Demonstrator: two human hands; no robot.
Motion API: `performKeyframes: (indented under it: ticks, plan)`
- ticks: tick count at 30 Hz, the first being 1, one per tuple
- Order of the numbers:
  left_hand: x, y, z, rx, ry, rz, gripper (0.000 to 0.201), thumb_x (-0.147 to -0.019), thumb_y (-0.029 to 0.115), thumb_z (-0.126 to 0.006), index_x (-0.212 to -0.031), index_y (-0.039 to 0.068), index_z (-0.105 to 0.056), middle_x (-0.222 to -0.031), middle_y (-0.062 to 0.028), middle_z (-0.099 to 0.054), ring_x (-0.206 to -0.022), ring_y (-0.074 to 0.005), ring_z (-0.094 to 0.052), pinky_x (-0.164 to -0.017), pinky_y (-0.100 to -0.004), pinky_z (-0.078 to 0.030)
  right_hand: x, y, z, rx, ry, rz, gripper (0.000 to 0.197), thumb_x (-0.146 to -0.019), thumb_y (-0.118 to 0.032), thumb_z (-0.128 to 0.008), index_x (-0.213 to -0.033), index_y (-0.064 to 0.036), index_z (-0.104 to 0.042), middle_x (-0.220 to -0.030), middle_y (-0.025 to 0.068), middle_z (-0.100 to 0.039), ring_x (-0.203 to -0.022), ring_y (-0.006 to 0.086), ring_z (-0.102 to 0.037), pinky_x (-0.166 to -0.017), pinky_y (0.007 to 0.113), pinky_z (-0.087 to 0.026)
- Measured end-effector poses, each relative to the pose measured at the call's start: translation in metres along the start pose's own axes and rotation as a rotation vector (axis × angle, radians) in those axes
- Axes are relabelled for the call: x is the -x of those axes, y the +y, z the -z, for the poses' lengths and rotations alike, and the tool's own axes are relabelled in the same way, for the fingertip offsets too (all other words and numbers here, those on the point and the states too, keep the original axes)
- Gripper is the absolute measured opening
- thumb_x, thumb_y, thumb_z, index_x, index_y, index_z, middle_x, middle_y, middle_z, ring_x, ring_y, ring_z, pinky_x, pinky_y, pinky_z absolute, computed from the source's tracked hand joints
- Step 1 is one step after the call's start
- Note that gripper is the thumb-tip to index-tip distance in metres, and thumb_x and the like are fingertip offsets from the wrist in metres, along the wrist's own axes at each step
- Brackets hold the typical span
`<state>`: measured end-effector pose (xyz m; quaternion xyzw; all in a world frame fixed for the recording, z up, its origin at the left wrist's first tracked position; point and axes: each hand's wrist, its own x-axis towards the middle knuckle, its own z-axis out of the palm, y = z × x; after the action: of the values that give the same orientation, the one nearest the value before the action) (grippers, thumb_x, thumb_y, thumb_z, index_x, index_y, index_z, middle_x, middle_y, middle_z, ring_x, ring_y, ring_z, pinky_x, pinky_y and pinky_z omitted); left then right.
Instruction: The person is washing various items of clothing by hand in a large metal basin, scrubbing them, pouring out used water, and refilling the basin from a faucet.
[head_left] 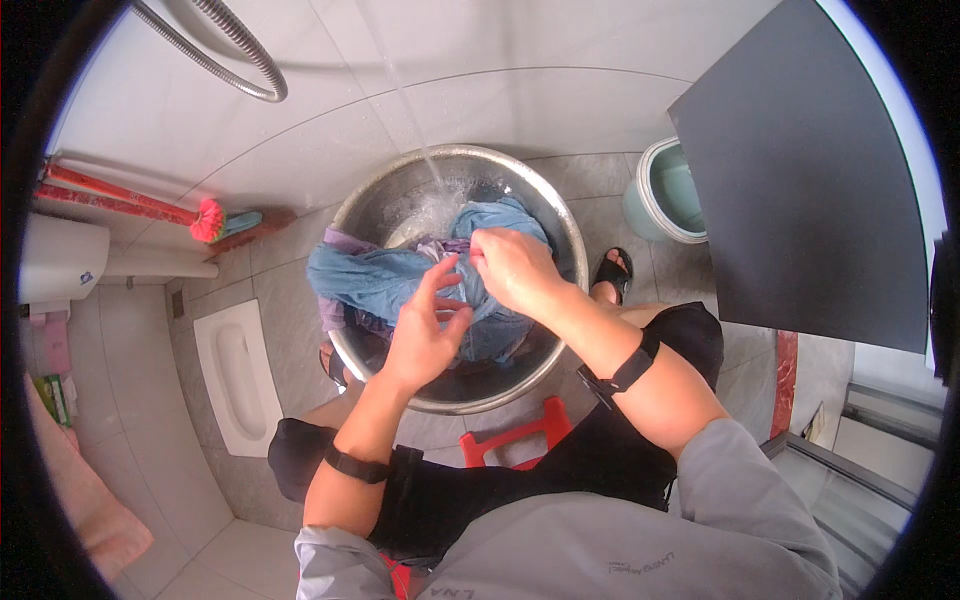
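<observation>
A large round metal basin (345,355) stands on the floor in front of me, with water running into it. Wet blue cloth, seemingly a garment (375,283), lies bunched across it and hangs over the left rim. Purple fabric (347,242) shows beneath the blue cloth at that rim and again near the middle. My right hand (515,270) is over the basin's middle, its fingers closed in a pinch on the blue garment. Close by on the left, my left hand (425,335) has its fingers apart over the same cloth and grips nothing visible.
A thin water stream (405,105) falls from above. A red stool (515,430) shows between my legs. To the right are a pale green bucket (640,195) and a dark panel (810,180). Left are a squat toilet (238,375), red-handled brushes (130,195) and a metal hose (240,40).
</observation>
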<state>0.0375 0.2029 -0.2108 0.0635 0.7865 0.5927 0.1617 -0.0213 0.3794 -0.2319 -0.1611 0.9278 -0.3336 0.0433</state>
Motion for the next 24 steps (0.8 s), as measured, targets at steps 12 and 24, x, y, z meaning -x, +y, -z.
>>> performKeyframes:
  ticks: [12, 24]
  plan:
    - [0.005, -0.021, 0.004, -0.247, -0.035, 0.05, 0.027, -0.078, 0.001, -0.065, -0.105, -0.005, -0.064, -0.105, -0.0264, -0.067, -0.095, -0.0347, -0.068, -0.079, -0.0399, -0.054, 0.018, -0.024, -0.015, -0.317, -0.119, 0.286, 0.034, -0.074, 0.0, -0.059, -0.108, -0.004, -0.064, -0.104, 0.0167, -0.065, -0.097, 0.0369, -0.064, -0.084, 0.044, -0.052]
    - [0.016, -0.014, -0.006, -0.255, -0.372, -0.119, 0.022, -0.067, -0.005, -0.065, -0.088, -0.003, -0.066, -0.087, -0.0183, -0.07, -0.086, -0.0333, -0.068, -0.075, -0.0401, -0.053, 0.033, -0.031, -0.021, -0.375, -0.457, 0.298, 0.048, -0.066, 0.007, -0.06, -0.112, -0.0045, -0.065, -0.105, 0.0196, -0.069, -0.095, 0.0382, -0.067, -0.081, 0.043, -0.055]
